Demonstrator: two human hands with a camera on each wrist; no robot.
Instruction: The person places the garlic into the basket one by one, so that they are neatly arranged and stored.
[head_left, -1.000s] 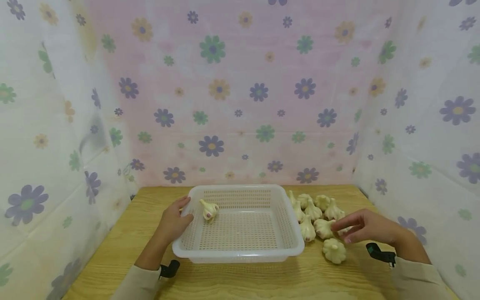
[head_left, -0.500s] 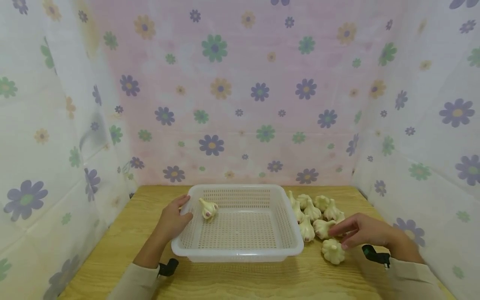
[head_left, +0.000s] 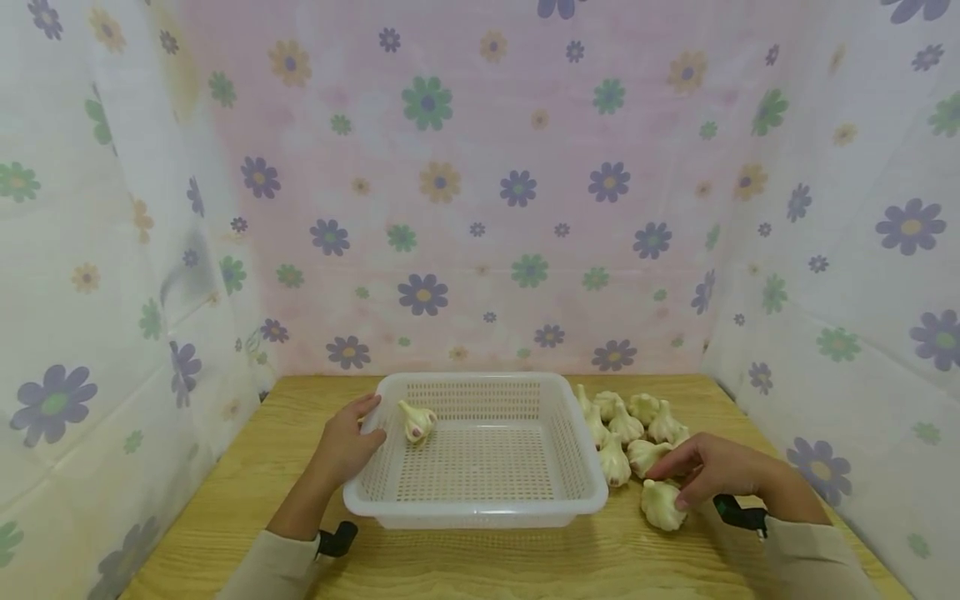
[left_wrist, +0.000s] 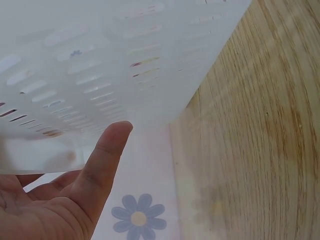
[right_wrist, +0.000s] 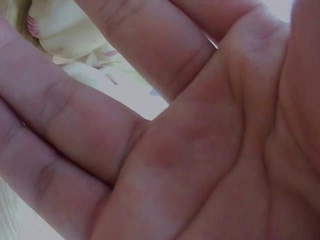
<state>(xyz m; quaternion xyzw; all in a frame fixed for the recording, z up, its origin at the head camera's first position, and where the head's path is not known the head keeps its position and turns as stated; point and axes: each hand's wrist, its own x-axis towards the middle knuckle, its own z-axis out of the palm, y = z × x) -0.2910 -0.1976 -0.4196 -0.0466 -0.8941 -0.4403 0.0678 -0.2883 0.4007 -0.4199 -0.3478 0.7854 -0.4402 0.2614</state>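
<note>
My left hand holds the left rim of a white plastic basket, and in the left wrist view the thumb lies by its slotted wall. One garlic bulb lies inside, at the basket's left end. On the right, my right hand has thumb and fingertips around the nearest garlic bulb, which tilts on the table. Behind it, several more garlic bulbs are bunched beside the basket's right wall. The right wrist view is mostly palm and fingers, with a garlic bulb partly hidden beyond them.
The wooden table reaches back to a flowered cloth hung on three sides. A black wrist mount sits under the right wrist, another black mount at the left.
My right hand has come down and left onto the nearest garlic bulb, which has tipped over from its earlier upright pose. The left hand and basket stay where they were.
</note>
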